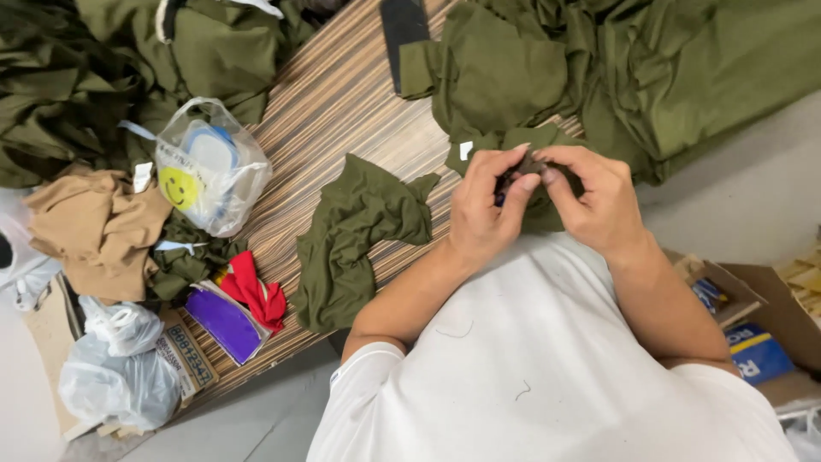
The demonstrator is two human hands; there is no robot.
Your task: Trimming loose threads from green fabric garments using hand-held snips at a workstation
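My left hand (483,205) and my right hand (599,201) meet in front of my chest, fingertips pinched together on a small dark piece at the edge of an olive green garment (505,81). That garment spreads from my hands up over the striped wooden table (342,103). What exactly sits between my fingers is too small to tell. A separate crumpled olive green cloth (359,239) lies on the table just left of my left forearm.
Piles of olive fabric fill the top left (77,77) and top right (684,68). A clear plastic bag with a yellow smiley (209,167), tan cloth (98,227), red cloth (252,291), a purple packet (224,323) and white bags (115,376) crowd the left. Cardboard boxes (753,334) stand at the right.
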